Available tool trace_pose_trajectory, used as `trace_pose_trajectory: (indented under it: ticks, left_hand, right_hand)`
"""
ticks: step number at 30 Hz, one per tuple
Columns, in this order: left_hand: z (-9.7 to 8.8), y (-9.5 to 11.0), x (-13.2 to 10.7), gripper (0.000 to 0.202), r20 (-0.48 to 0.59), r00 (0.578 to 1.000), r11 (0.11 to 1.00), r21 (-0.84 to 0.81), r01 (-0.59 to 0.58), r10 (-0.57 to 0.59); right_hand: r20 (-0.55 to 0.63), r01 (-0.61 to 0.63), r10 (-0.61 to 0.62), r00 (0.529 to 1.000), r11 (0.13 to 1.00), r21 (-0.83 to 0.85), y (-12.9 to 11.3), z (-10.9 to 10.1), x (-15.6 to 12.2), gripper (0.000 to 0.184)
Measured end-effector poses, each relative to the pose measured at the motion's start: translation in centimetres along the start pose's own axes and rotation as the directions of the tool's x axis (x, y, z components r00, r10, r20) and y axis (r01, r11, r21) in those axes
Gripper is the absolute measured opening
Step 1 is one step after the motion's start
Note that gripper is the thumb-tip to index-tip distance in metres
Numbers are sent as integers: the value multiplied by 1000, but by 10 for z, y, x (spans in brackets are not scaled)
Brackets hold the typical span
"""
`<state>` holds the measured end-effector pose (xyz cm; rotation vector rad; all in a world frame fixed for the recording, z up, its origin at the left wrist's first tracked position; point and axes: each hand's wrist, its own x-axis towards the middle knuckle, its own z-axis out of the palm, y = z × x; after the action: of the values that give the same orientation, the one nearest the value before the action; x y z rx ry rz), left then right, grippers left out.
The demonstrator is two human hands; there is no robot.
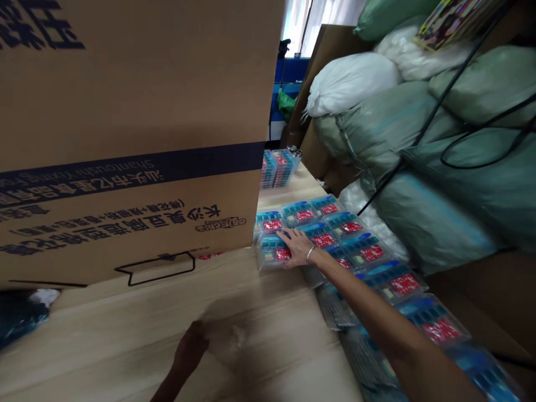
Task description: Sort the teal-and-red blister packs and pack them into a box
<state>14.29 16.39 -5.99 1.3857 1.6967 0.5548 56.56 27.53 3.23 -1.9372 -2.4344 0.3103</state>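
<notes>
My right hand, with a bracelet at the wrist, is on the right end of a clear plastic case with blue and red contents. Its fingers are spread across the case, which lies on top of a stack at the corner of a large cardboard box. More such cases stand in stacked rows beneath and beyond my right forearm. Over the bare table, nearer to me, my left hand is curled closed and blurred. Whatever it may hold does not show clearly.
The tall printed cardboard box blocks the left and middle of the pale wooden table. Farther stacks of cases stand behind it. Large stuffed sacks and a black cable fill the right. A dark plastic bag lies left.
</notes>
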Motion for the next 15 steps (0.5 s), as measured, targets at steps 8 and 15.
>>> trace_pose_trajectory:
  ticks: [8,15]
  left_hand:
    - [39,96,11,58,100,985,982,-139,-126,141]
    - [80,153,17,64,405,914,764,-596,248,18]
  right_hand:
    - [-89,8,-8,996,1000,5,-33,-5,-33,111]
    - [-110,39,-23,994,989,145,-84,22,-76,112]
